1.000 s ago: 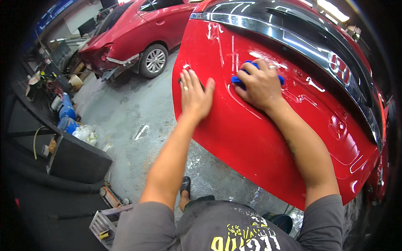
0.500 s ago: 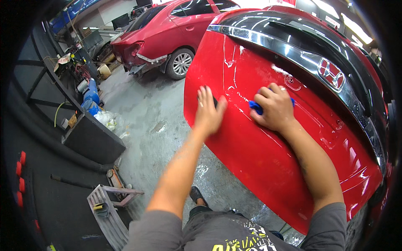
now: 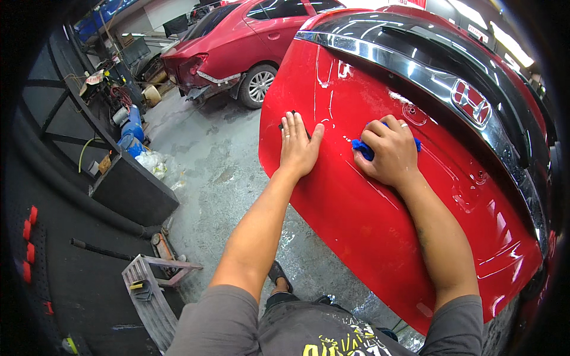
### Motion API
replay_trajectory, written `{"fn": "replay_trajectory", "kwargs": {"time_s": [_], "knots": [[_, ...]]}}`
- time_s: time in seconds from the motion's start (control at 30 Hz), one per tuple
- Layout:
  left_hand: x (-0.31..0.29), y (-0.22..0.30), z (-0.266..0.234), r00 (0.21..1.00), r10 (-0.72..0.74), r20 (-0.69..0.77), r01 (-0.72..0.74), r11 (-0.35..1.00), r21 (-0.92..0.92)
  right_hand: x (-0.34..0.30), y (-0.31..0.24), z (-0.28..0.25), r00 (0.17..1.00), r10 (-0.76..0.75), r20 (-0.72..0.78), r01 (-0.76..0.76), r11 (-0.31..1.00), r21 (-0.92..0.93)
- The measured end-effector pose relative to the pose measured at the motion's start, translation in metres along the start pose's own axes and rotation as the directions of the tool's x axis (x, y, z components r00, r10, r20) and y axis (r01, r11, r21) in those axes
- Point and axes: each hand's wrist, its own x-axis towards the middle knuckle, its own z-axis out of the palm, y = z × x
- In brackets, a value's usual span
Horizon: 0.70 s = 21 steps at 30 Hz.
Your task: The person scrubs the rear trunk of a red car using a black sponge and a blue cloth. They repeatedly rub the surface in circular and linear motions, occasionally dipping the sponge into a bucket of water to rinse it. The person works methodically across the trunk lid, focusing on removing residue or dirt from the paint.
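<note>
My left hand point(image 3: 299, 146) lies flat, fingers stretched, over a thin black pad point(image 3: 308, 134) on the red car tailgate point(image 3: 356, 207). Only the pad's edges show, beside the fingers and near the thumb; its exact kind is hidden. To the right, my right hand point(image 3: 389, 148) is closed around a bunched blue cloth point(image 3: 364, 149) and rests on the same panel. Wet streaks and small white drops mark the paint around both hands.
Chrome trim point(image 3: 392, 61) and a rear window point(image 3: 439, 50) lie beyond my hands. Another red car point(image 3: 237, 38), its rear bumper off, stands behind. At left are a dark cabinet point(image 3: 133, 196), blue containers point(image 3: 132, 133) and a worn stool point(image 3: 151, 308) holding dark sheets. The concrete floor point(image 3: 219, 178) looks wet.
My left hand, blurred before, now shows sharply and has moved slightly on the panel. The white drops between my hands have thinned out. My right hand stays on the cloth, nearly in place.
</note>
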Motion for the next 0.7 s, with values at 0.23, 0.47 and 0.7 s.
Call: {"fn": "replay_trajectory", "kwargs": {"time_s": [0.23, 0.47, 0.7], "knots": [[-0.116, 0.084, 0.018, 0.961, 0.258, 0.099, -0.255, 0.966, -0.035, -0.006, 0.013, 0.000, 1.000, 0.005, 0.000, -0.005, 1.000, 0.004], [-0.020, 0.029, 0.007, 0.992, 0.126, 0.008, -0.127, 0.989, 0.073, 0.002, 0.007, 0.000, 0.999, 0.023, 0.027, -0.024, 1.000, 0.010], [-0.093, 0.057, 0.015, 0.952, 0.299, 0.071, -0.302, 0.952, 0.052, -0.004, 0.014, 0.002, 0.999, 0.028, 0.029, -0.028, 1.000, -0.003]]}}
